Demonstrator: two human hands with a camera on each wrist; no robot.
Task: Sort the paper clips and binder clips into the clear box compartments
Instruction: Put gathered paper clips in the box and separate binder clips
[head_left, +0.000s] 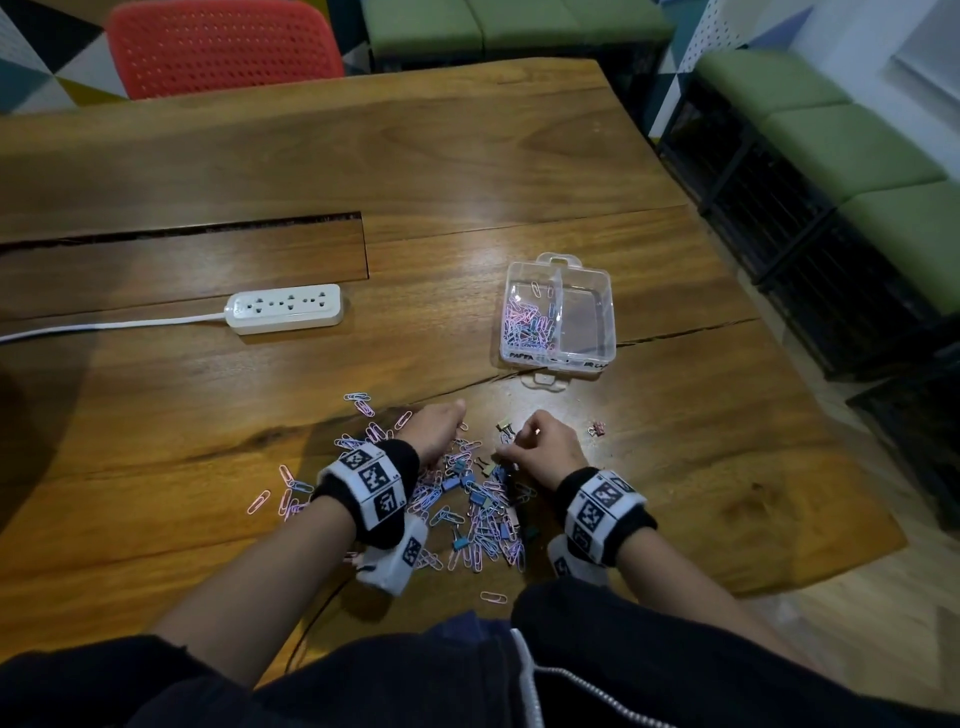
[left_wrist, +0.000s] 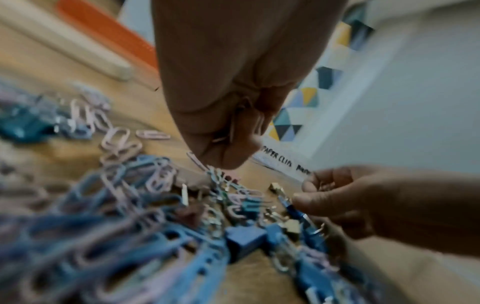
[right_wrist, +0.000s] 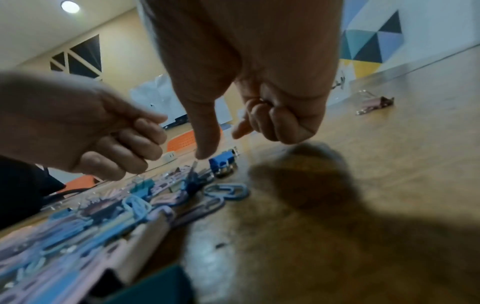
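A heap of pink and blue paper clips mixed with blue binder clips (head_left: 475, 501) lies on the wooden table in front of me. My left hand (head_left: 454, 418) hovers over its far edge, fingers curled round several paper clips (left_wrist: 235, 125) in the palm. My right hand (head_left: 514, 441) is beside it, fingers curled with a glint of metal inside, thumb (right_wrist: 207, 142) pointing down at a blue binder clip (right_wrist: 221, 162). The clear box (head_left: 587, 270) stands beyond the heap; its left compartment holds paper clips (head_left: 527, 325), its right one looks empty.
A pink binder clip (head_left: 597, 428) lies alone to the right of my hands, an olive one (head_left: 505, 427) between them. A white power strip (head_left: 285, 307) with its cord sits at the left. A red chair (head_left: 223, 47) stands behind the table.
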